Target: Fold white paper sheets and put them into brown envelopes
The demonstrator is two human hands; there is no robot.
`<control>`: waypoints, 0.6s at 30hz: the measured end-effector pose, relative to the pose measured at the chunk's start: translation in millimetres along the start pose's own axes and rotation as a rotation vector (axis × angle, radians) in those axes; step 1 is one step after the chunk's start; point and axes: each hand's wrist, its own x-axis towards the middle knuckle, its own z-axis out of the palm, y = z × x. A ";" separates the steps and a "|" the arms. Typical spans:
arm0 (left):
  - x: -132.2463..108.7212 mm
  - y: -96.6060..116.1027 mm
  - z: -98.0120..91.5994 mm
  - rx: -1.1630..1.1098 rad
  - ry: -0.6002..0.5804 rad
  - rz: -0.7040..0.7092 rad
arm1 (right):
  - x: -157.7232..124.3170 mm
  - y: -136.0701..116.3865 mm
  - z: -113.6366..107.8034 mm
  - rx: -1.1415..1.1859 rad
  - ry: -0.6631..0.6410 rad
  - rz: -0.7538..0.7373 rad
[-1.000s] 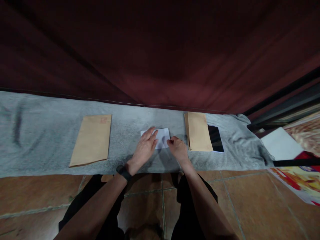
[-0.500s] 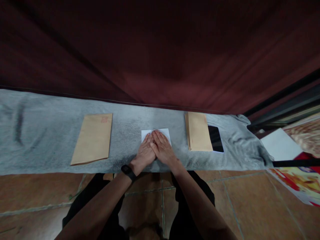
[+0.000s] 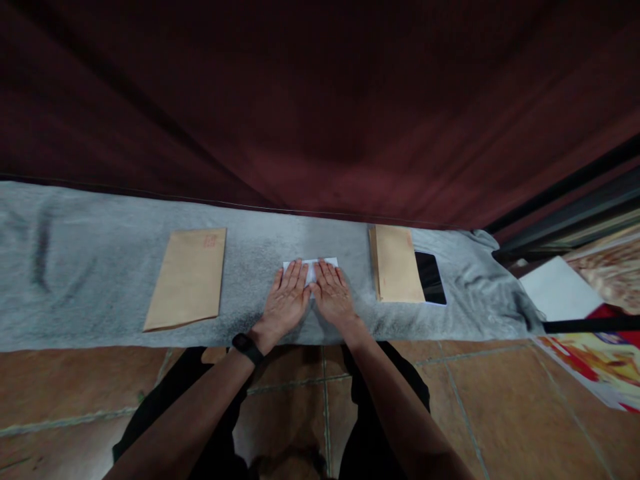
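Observation:
A small white sheet of paper (image 3: 311, 272) lies flat on the grey cloth, mostly covered by my hands. My left hand (image 3: 287, 297) rests palm down on its left part, fingers stretched out and pointing away from me. On the right part lies my right hand (image 3: 333, 293), also flat with its fingers extended. The thumbs meet, or nearly so, near the paper's lower middle. Only the far edge and a strip between the hands show; whether the paper is folded I cannot tell. A black band (image 3: 248, 348) circles my left wrist.
A brown envelope (image 3: 187, 277) with a red stamp lies at the left. To the right, a stack of brown envelopes (image 3: 399, 267) partly covers a dark-screened phone (image 3: 431, 279). Grey cloth (image 3: 100, 267) covers the narrow surface; a dark red curtain (image 3: 300, 133) hangs behind it.
My hands, which overlapped at the middle of the paper, have moved apart. The left hand has slid left, and the right hand slightly right, both still flat on the paper.

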 end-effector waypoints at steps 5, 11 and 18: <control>-0.2 -5.4 -4.1 0.005 0.002 -0.075 | 0.8 6.2 -1.1 -0.075 0.041 0.058; 0.8 -15.0 -4.8 0.016 -0.007 -0.149 | 0.9 18.2 -4.9 -0.125 0.050 0.146; 1.5 -18.9 -7.3 0.018 0.057 -0.167 | 4.2 22.7 -9.1 -0.075 0.089 0.224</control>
